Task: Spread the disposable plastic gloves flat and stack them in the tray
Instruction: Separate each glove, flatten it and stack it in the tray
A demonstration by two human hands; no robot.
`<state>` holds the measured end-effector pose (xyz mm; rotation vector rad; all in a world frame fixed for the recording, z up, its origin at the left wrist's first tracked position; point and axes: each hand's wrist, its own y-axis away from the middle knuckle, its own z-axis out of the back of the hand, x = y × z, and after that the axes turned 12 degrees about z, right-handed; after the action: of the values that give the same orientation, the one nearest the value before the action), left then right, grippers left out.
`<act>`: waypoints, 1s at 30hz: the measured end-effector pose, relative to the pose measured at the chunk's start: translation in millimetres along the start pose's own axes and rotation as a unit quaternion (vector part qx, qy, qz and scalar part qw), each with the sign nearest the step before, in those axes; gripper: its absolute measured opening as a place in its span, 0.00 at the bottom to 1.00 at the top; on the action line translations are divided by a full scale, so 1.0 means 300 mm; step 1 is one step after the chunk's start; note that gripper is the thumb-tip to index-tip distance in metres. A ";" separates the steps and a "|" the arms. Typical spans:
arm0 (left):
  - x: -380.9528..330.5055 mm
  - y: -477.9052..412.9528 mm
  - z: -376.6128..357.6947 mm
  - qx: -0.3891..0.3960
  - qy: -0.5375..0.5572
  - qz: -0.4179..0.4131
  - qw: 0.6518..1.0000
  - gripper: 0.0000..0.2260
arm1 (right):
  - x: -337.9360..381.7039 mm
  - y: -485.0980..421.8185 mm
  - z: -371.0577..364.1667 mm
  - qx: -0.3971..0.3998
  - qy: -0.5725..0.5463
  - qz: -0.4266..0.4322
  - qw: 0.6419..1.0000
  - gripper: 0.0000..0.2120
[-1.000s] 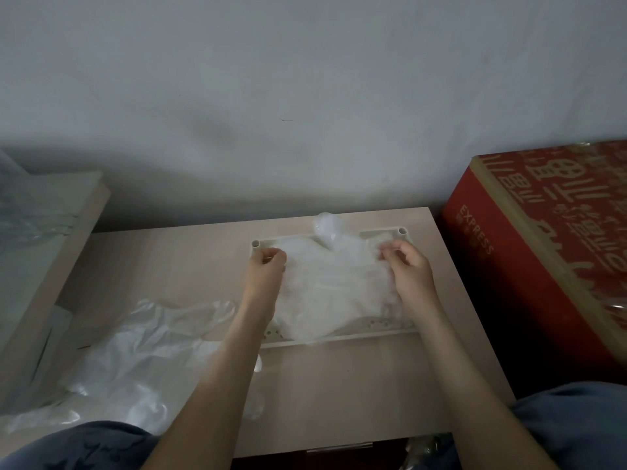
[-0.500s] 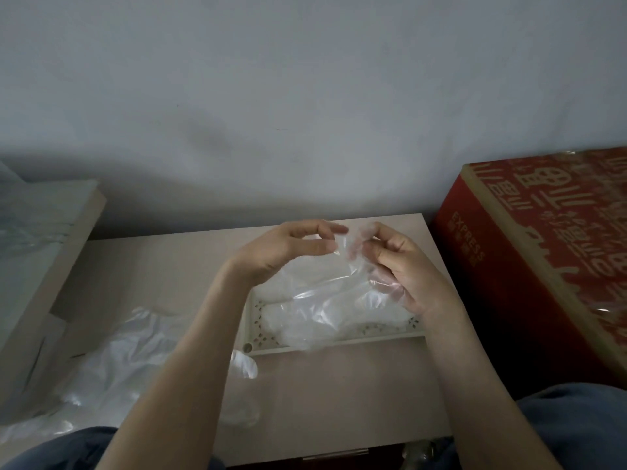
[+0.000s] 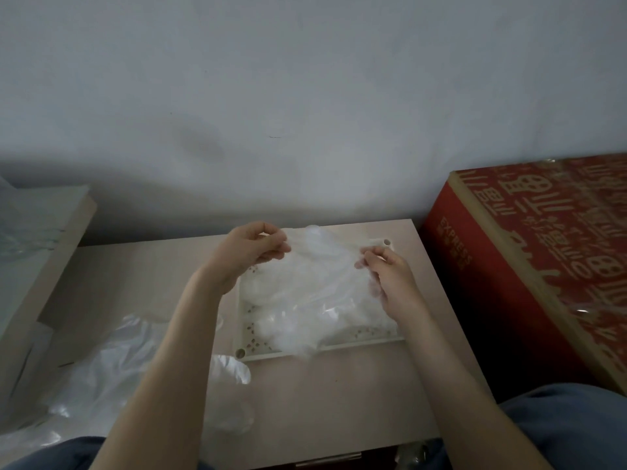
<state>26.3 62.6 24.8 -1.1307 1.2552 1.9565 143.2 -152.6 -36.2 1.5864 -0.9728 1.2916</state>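
Whereas half a second ago the hands were bunched together over the middle, they have now pulled apart: left hand (image 3: 251,252) and right hand (image 3: 390,276) each pinch the glove (image 3: 322,266) at its far edge between thumb and fingertips, other fingers curled. The film is stretched between them, raised just above the tray (image 3: 339,347), its lower part draping into the tray over white plastic already there; layers can't be separated by eye. Judgement: spreading nearly done, laying flat likely next. The loose pile (image 3: 112,364) waits near left on the table (image 3: 339,401), one piece just beside the tray's near-left corner. Tray's far rim sits close to the table's far edge and wall; red box (image 3: 526,266) crowds the right; open tabletop near and left.
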 end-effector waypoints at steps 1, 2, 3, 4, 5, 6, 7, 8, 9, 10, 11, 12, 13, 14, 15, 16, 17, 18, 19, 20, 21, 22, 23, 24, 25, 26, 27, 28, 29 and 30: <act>0.013 -0.010 0.001 -0.025 -0.011 -0.001 1.000 0.06 | -0.023 -0.006 -0.006 -0.021 0.001 -0.013 1.000 0.06; 0.024 -0.016 -0.001 -0.047 -0.028 -0.004 0.998 0.09 | -0.042 -0.014 -0.007 -0.045 0.002 -0.024 0.999 0.06; 0.033 -0.024 -0.007 -0.072 -0.066 -0.016 0.995 0.13 | -0.057 -0.026 -0.009 -0.070 0.002 -0.033 0.997 0.07; 0.037 -0.025 -0.024 -0.098 -0.125 -0.032 0.987 0.17 | -0.068 -0.036 -0.007 -0.094 0.005 -0.041 0.995 0.08; 0.040 -0.024 -0.050 -0.125 -0.189 -0.050 0.973 0.19 | -0.072 -0.043 -0.006 -0.110 0.010 -0.046 0.993 0.08; 0.043 -0.019 -0.086 -0.146 -0.246 -0.070 0.956 0.20 | -0.074 -0.048 -0.005 -0.116 0.019 -0.046 0.992 0.08; 0.050 -0.016 -0.127 -0.151 -0.289 -0.096 0.940 0.20 | -0.072 -0.046 -0.006 -0.120 0.032 -0.040 0.991 0.07; 0.059 -0.011 -0.173 -0.140 -0.325 -0.127 0.927 0.20 | -0.069 -0.041 -0.005 -0.124 0.050 -0.028 0.991 0.06; 0.081 -0.014 -0.210 -0.119 -0.361 -0.149 0.913 0.20 | -0.067 -0.034 -0.009 -0.128 0.073 -0.012 0.989 0.05; 0.104 -0.017 -0.241 -0.093 -0.398 -0.160 0.898 0.20 | -0.064 -0.028 -0.008 -0.134 0.099 0.005 0.986 0.05; 0.134 -0.026 -0.262 -0.068 -0.436 -0.155 0.884 0.21 | -0.066 -0.023 -0.006 -0.138 0.122 0.020 0.983 0.04; 0.160 -0.037 -0.273 -0.047 -0.470 -0.141 0.870 0.22 | -0.068 -0.022 -0.004 -0.138 0.147 0.033 0.979 0.04; 0.187 -0.047 -0.279 -0.030 -0.500 -0.121 0.857 0.24 | -0.074 -0.022 0.001 -0.131 0.175 0.045 0.975 0.04; 0.208 -0.051 -0.282 -0.017 -0.526 -0.100 0.844 0.25 | -0.076 -0.021 0.006 -0.118 0.205 0.054 0.970 0.04; 0.224 -0.054 -0.285 -0.010 -0.546 -0.081 0.834 0.27 | -0.078 -0.018 0.013 -0.103 0.231 0.062 0.965 0.05; 0.235 -0.054 -0.287 -0.008 -0.560 -0.068 0.826 0.29 | -0.079 -0.018 0.019 -0.089 0.252 0.070 0.961 0.07; 0.241 -0.053 -0.289 -0.014 -0.571 -0.065 0.818 0.30 | -0.080 -0.019 0.025 -0.080 0.267 0.074 0.958 0.09; 0.241 -0.051 -0.291 -0.025 -0.582 -0.070 0.809 0.30 | -0.079 -0.020 0.029 -0.072 0.279 0.076 0.955 0.10; 0.239 -0.047 -0.296 -0.041 -0.594 -0.081 0.800 0.30 | -0.080 -0.020 0.031 -0.065 0.289 0.076 0.952 0.11; 0.233 -0.043 -0.303 -0.060 -0.604 -0.096 0.789 0.30 | -0.082 -0.019 0.033 -0.058 0.300 0.075 0.949 0.11; 0.228 -0.039 -0.311 -0.078 -0.612 -0.111 0.779 0.30 | -0.082 -0.017 0.033 -0.049 0.312 0.074 0.946 0.12; 0.224 -0.036 -0.319 -0.090 -0.616 -0.125 0.773 0.30 | -0.085 -0.015 0.034 -0.037 0.327 0.074 0.941 0.14; 0.224 -0.035 -0.326 -0.091 -0.616 -0.134 0.771 0.30 | -0.091 -0.016 0.035 -0.024 0.345 0.077 0.935 0.16; 0.228 -0.035 -0.330 -0.078 -0.614 -0.136 0.774 0.30 | -0.097 -0.015 0.034 -0.009 0.374 0.079 0.924 0.19; 0.235 -0.038 -0.331 -0.054 -0.611 -0.128 0.780 0.30 | -0.106 -0.014 0.035 0.008 0.429 0.086 0.899 0.22; 0.248 -0.043 -0.330 -0.024 -0.607 -0.110 0.787 0.31 | -0.112 -0.010 0.034 0.021 0.500 0.102 0.860 0.26; 0.263 -0.047 -0.327 0.002 -0.602 -0.087 0.793 0.33 | -0.117 -0.005 0.032 0.026 0.566 0.129 0.814 0.30; 0.278 -0.052 -0.323 0.019 -0.599 -0.066 0.798 0.34 | -0.116 0.004 0.025 0.029 0.608 0.174 0.774 0.32; 0.293 -0.056 -0.319 0.024 -0.596 -0.051 0.801 0.35 | -0.115 0.011 0.016 0.044 0.622 0.223 0.749 0.33; 0.304 -0.060 -0.317 0.023 -0.594 -0.045 0.803 0.35 | -0.119 0.018 0.007 0.070 0.617 0.269 0.737 0.33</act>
<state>29.3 -15.8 -82.6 0.1890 0.4990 1.9269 133.1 -154.3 -70.9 0.1901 -0.4085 2.3432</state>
